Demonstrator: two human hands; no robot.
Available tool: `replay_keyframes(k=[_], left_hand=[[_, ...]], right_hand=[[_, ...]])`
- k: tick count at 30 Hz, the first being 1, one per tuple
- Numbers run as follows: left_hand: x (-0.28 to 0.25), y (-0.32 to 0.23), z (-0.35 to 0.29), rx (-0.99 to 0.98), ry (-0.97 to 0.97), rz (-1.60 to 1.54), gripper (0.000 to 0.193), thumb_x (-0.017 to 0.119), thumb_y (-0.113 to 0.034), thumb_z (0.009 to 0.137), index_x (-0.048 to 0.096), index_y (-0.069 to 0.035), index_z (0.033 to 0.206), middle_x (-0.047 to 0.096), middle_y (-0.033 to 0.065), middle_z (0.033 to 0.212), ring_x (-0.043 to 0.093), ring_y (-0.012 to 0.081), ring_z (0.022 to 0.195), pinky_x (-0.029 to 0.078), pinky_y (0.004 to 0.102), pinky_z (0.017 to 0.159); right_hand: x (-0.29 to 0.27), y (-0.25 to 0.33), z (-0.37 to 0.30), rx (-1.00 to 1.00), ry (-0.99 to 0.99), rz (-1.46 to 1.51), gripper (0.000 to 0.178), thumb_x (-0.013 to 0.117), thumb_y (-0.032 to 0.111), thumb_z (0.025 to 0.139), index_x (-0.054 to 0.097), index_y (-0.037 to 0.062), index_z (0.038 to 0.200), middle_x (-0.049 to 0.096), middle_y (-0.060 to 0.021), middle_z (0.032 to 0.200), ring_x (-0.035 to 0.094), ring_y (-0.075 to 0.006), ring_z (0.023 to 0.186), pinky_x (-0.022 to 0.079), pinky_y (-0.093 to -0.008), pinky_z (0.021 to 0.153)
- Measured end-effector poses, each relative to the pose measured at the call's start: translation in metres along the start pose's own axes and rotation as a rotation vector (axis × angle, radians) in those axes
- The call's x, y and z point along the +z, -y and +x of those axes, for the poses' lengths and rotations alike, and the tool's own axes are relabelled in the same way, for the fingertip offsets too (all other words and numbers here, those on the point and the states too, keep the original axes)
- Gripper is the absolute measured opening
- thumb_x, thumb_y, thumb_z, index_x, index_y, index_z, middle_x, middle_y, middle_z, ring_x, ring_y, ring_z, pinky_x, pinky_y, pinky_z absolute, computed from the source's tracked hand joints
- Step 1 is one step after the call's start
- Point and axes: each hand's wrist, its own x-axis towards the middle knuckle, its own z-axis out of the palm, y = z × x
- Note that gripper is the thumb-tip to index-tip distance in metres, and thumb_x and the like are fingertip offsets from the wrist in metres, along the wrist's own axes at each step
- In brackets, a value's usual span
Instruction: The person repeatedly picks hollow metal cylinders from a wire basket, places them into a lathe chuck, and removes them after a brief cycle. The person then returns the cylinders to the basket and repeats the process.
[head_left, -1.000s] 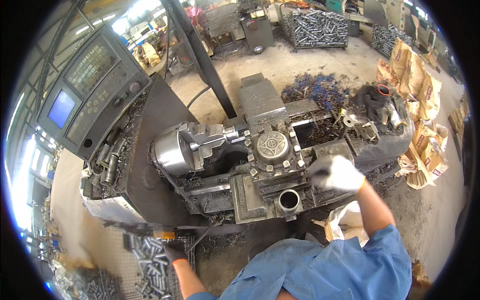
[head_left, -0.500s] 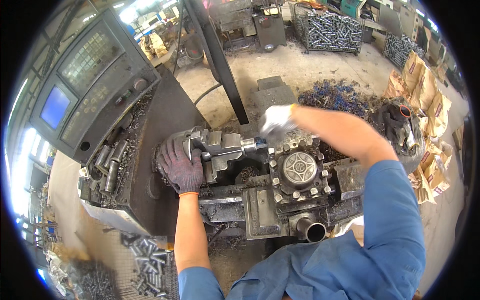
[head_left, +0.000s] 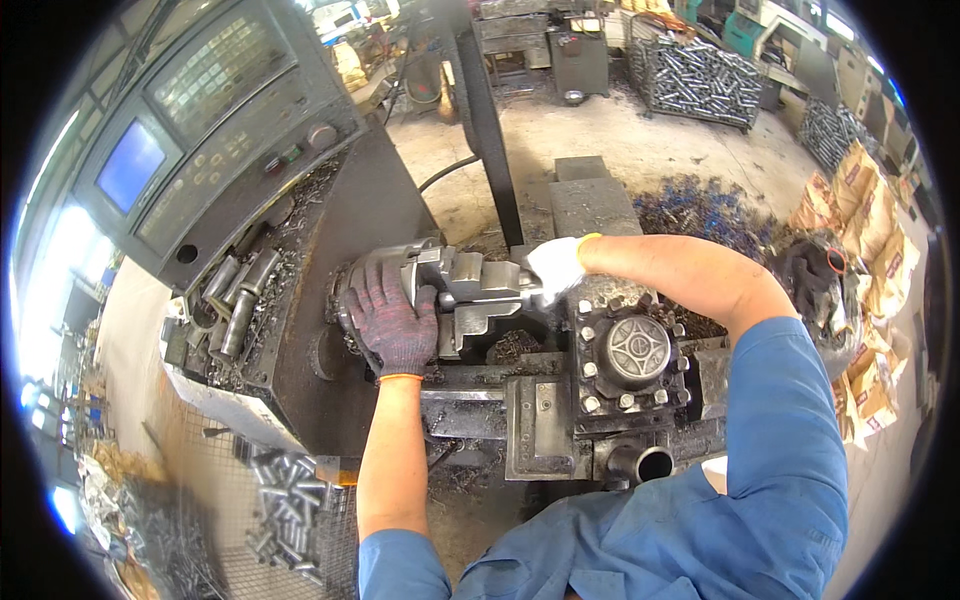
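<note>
My left hand (head_left: 392, 318), in a dark knitted glove with an orange cuff, lies with fingers spread on the lathe chuck (head_left: 343, 300). Stepped steel jaws (head_left: 482, 277) of the chuck hold a short, shiny metal workpiece (head_left: 528, 284). In a white glove with a yellow cuff, my right hand (head_left: 557, 267) is closed around the workpiece's free end; its fingertips are partly hidden. Close to its right stands the square tool turret (head_left: 637, 352), with bolts around its round cap.
A control panel with a blue screen (head_left: 131, 165) stands at left, metal cylinders (head_left: 245, 300) on the ledge below. Dark and blue shavings (head_left: 700, 210) are heaped behind the turret. Paper sacks (head_left: 880, 230) stand at right. A mesh basket of parts (head_left: 290, 500) sits lower left.
My right hand has come down from above onto the workpiece's free end. My left hand stays on the chuck. The whole view has shifted, so the machine appears farther right.
</note>
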Motion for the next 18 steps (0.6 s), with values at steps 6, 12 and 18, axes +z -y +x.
replay_keyframes(k=[6, 12, 18], left_hand=[[0.000, 0.003, -0.002, -0.028, 0.052, 0.005, 0.083, 0.069, -0.051, 0.090, 0.047, -0.004, 0.155, 0.043, 0.0211, 0.162, 0.031, 0.0413, 0.155, 0.015, 0.0618, 0.130], [-0.001, 0.000, -0.003, -0.087, 0.106, -0.049, 0.085, 0.069, -0.049, 0.088, 0.045, -0.004, 0.156, 0.041, 0.0202, 0.164, 0.027, 0.0410, 0.158, 0.013, 0.0621, 0.130], [-0.023, 0.001, -0.004, -0.051, 0.081, -0.158, 0.083, 0.073, -0.049, 0.091, 0.045, -0.005, 0.156, 0.040, 0.0215, 0.165, 0.030, 0.0421, 0.157, 0.020, 0.0603, 0.129]], right_hand=[[-0.001, -0.026, 0.015, -0.103, 0.059, 0.191, 0.063, 0.089, 0.056, 0.074, 0.080, -0.0026, 0.095, 0.078, -0.0147, 0.085, 0.072, -0.0281, 0.072, 0.055, -0.0427, 0.067], [0.010, -0.016, -0.054, 0.390, -0.091, -0.364, 0.050, 0.080, 0.042, 0.073, 0.079, 0.0000, 0.100, 0.078, -0.0237, 0.090, 0.078, -0.0365, 0.085, 0.062, -0.0453, 0.073], [-0.014, 0.094, -0.152, 0.634, -0.558, -0.438, 0.055, 0.078, 0.031, 0.073, 0.068, 0.0010, 0.118, 0.076, -0.0194, 0.102, 0.077, -0.0349, 0.091, 0.064, -0.0437, 0.079]])
